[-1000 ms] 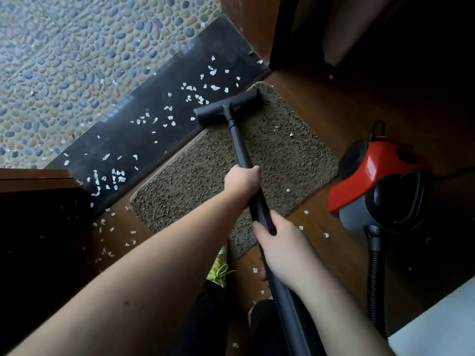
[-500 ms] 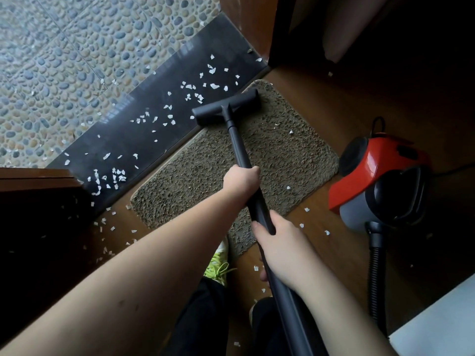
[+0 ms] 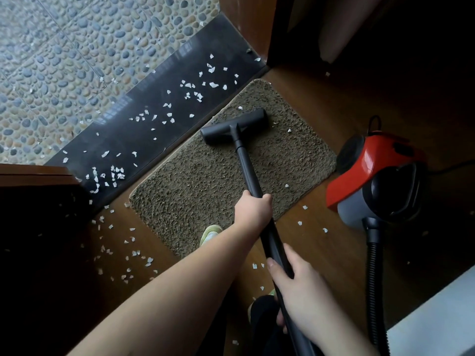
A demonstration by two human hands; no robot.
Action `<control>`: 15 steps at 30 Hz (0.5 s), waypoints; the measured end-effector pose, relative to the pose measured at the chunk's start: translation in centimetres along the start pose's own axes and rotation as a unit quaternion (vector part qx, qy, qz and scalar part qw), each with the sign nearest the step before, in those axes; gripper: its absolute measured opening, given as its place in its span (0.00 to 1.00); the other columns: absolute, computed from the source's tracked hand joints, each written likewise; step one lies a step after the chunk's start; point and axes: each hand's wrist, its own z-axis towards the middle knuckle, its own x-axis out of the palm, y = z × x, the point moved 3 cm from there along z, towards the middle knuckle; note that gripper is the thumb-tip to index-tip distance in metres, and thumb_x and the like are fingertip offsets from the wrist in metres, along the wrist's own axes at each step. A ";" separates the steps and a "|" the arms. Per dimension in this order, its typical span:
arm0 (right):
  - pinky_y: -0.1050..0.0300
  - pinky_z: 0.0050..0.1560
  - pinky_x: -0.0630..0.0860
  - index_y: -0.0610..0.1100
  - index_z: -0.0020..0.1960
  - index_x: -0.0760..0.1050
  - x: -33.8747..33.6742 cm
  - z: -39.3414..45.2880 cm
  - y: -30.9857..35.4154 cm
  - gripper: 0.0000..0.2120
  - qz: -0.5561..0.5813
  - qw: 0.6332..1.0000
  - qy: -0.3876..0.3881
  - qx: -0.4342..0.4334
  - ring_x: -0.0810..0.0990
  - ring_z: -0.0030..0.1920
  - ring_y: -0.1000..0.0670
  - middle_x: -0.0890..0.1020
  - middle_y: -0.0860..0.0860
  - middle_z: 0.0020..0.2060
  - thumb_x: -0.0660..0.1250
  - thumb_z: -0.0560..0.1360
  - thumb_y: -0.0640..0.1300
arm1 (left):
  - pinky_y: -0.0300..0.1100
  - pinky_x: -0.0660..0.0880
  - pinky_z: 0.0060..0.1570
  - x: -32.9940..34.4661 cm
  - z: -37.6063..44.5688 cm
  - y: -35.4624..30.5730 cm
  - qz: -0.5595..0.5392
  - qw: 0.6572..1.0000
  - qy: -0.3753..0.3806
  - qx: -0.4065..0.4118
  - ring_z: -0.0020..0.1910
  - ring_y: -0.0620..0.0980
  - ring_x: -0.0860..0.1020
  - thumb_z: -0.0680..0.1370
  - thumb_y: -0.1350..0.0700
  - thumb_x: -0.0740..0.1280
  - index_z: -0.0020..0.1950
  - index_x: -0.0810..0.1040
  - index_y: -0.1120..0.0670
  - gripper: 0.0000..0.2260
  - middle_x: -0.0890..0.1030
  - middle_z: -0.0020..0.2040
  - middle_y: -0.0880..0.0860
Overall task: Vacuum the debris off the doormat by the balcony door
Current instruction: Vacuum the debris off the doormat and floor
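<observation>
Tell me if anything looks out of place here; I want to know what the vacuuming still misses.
White debris scraps lie scattered off the doormat: across the dark door threshold and on the wooden floor left of the mat. A few bits remain on the mat near the vacuum head.

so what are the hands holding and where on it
Both grip the vacuum wand: the left hand around its middle above the doormat, the right hand lower down, nearer the person.

doormat [image 3: 205, 181] – rough fibre | sill [image 3: 144, 134] – glossy dark stone | vacuum body [image 3: 372, 163] – shiny plastic
</observation>
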 end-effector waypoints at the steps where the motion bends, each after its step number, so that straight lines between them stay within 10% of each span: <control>1: 0.48 0.45 0.82 0.59 0.76 0.56 0.0 -0.1 0.2 0.29 0.008 1.000 0.006 0.002 0.81 0.35 0.47 0.84 0.43 0.46 0.60 0.77 0.60 | 0.40 0.69 0.45 -0.1 0.0 0.0 -0.003 1.000 0.002 -0.002 0.46 0.53 0.77 0.78 0.48 0.64 0.58 0.73 0.54 0.13 0.77 0.48 0.53; 5: 0.52 0.31 0.81 0.59 0.76 0.56 -0.1 -0.3 1.1 0.27 0.031 0.999 0.030 0.003 0.82 0.26 0.45 0.83 0.48 0.41 0.60 0.79 0.56 | 0.42 0.75 0.50 -0.6 0.1 -0.6 -0.013 1.000 0.002 -0.004 0.50 0.56 0.79 0.77 0.48 0.64 0.57 0.74 0.54 0.13 0.80 0.51 0.54; 15: 0.50 0.47 0.81 0.59 0.77 0.54 0.2 -0.7 0.9 0.30 -0.055 0.998 -0.024 -0.006 0.84 0.41 0.44 0.84 0.44 0.43 0.58 0.77 0.62 | 0.57 0.81 0.48 -0.6 -0.6 -1.1 -0.084 0.996 0.024 -0.013 0.45 0.62 0.83 0.64 0.41 0.62 0.50 0.74 0.50 0.19 0.81 0.46 0.57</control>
